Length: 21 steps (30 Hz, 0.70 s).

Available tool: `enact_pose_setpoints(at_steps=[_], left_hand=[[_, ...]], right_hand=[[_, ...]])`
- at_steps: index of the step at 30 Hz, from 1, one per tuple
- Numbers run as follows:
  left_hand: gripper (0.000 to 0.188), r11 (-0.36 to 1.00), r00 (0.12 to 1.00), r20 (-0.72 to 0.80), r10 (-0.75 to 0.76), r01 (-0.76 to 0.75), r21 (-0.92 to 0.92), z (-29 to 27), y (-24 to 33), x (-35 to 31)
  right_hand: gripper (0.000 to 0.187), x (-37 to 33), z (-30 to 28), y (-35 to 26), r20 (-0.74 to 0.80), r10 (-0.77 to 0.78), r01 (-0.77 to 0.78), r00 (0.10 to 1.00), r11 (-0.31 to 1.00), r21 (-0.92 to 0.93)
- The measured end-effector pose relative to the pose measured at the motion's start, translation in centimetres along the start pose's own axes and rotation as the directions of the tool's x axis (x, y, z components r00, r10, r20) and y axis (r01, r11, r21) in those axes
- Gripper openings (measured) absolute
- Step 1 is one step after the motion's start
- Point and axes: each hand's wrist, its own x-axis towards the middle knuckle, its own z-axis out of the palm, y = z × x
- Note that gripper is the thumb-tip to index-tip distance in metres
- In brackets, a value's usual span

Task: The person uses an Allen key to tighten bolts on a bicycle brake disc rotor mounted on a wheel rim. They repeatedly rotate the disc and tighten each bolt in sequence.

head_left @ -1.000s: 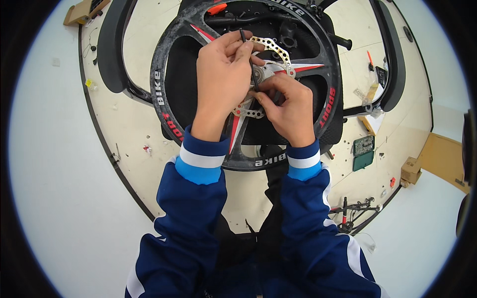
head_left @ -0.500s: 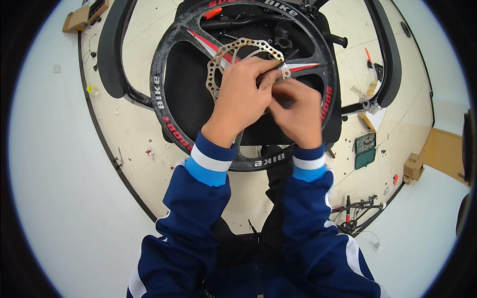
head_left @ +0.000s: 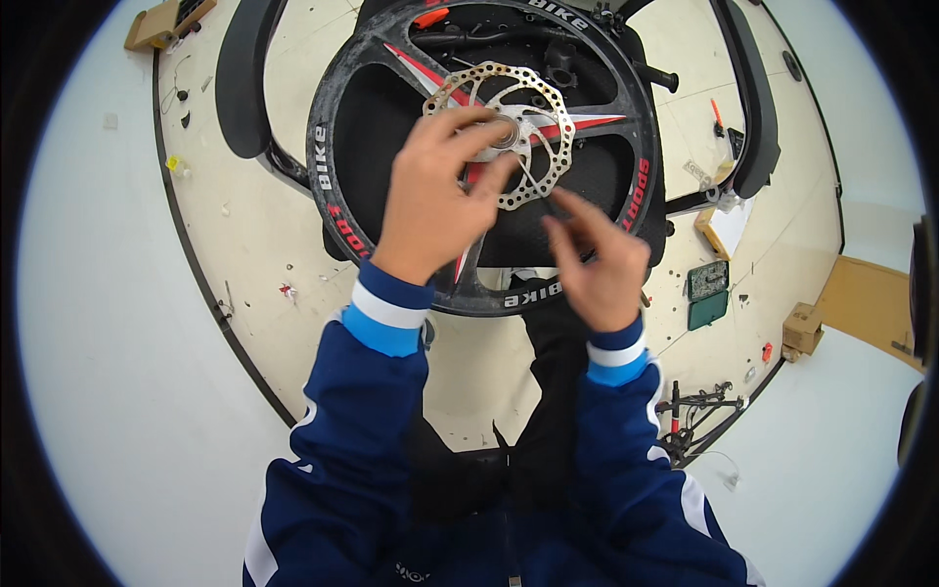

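A black spoked bicycle wheel point(head_left: 321, 132) lies flat on a black chair seat. At its centre sits a silver disc brake rotor point(head_left: 564, 147), drilled with holes, around the round hub point(head_left: 506, 130). My left hand point(head_left: 440, 186) reaches over the rotor's left side, thumb and fingers spread at the hub. A thin metal rod point(head_left: 531, 180) slants across the rotor's lower right. Its outer end meets the fingertips of my right hand point(head_left: 602, 259), which are bent around it just off the rotor's edge. Motion blurs these fingers, and the rod's exact kind cannot be told.
Black armrests point(head_left: 245, 78) flank the wheel. Dark bicycle parts and an orange-handled tool point(head_left: 430, 18) rest at the seat's far side. On the floor to the right are a green case point(head_left: 708, 295), a cardboard box point(head_left: 802, 329) and a bicycle frame point(head_left: 690, 411).
My hands have moved apart. The right hand went down and away from the rotor, the left slid a little left and down, uncovering the hub and most of the rotor.
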Motion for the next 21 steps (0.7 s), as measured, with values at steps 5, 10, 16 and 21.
enact_pose_setpoints(at_steps=[5,10,16,21], left_hand=[[0.031,0.955,0.954,-0.138,-0.268,0.282,0.096,-2.6,-3.1,-1.2],[0.024,0.918,0.915,-0.087,-0.395,0.389,-0.077,-4.2,-4.4,-2.0],[0.022,0.891,0.895,-0.105,-0.434,0.408,-0.200,-5.5,-5.0,-1.9],[0.022,0.873,0.897,-0.047,-0.440,0.415,-0.255,-5.7,-3.5,-1.8]], right_hand=[[0.019,-1.3,4.6,-2.8,0.175,-0.168,0.158,0.970,0.985,0.069],[0.016,2.8,6.3,-4.3,0.407,-0.334,0.368,0.850,0.930,-0.005],[0.020,13.2,8.0,-7.7,0.571,-0.431,0.650,0.699,0.716,-0.254],[0.030,19.3,5.4,-6.1,0.583,-0.054,0.285,0.810,0.906,-0.313]])
